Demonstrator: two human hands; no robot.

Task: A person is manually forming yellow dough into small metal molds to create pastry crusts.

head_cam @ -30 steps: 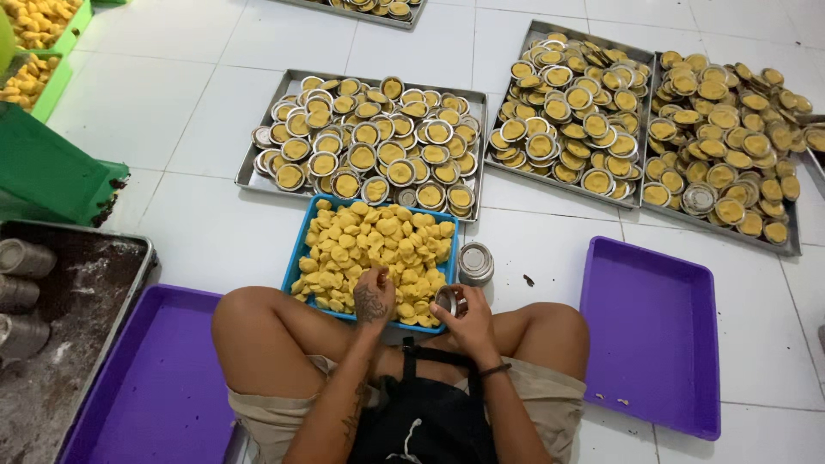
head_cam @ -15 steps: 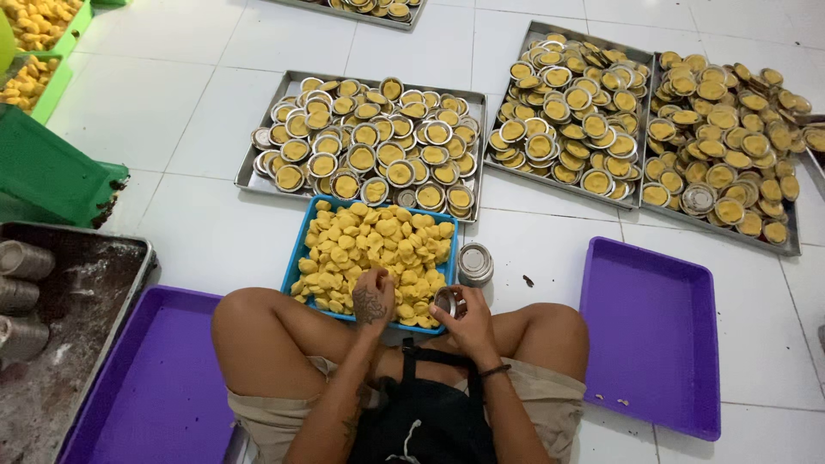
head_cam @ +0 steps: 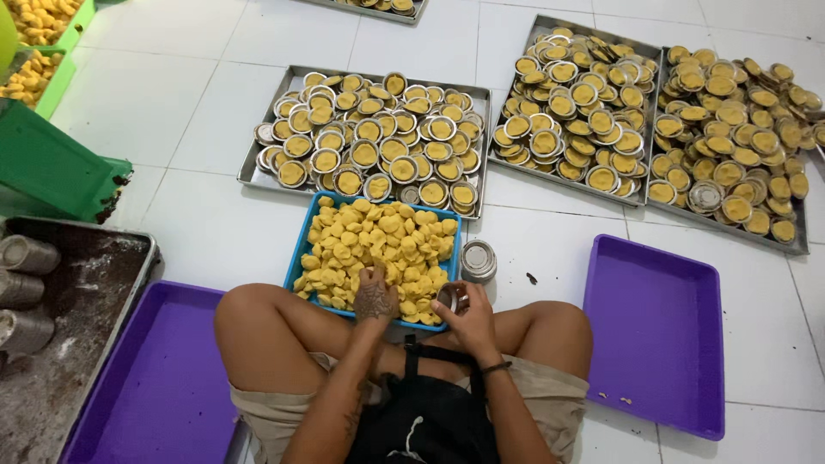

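Observation:
I sit cross-legged on the white tiled floor with a blue tray (head_cam: 301,249) heaped with small yellow cakes (head_cam: 378,245) between my knees. My left hand (head_cam: 375,299) rests fingers down on the cakes at the tray's near edge and is closed on one. My right hand (head_cam: 464,311) holds a small round metal mould (head_cam: 449,297) just above the tray's near right corner. A short stack of empty metal moulds (head_cam: 478,260) stands on the floor right of the tray.
Three metal trays of cakes in moulds lie beyond: one centre (head_cam: 258,172), two at the right (head_cam: 567,185) (head_cam: 730,234). Empty purple trays flank me at the left (head_cam: 163,378) and the right (head_cam: 657,331). A green crate (head_cam: 51,163) and a dirty metal tray (head_cam: 94,344) sit at the left.

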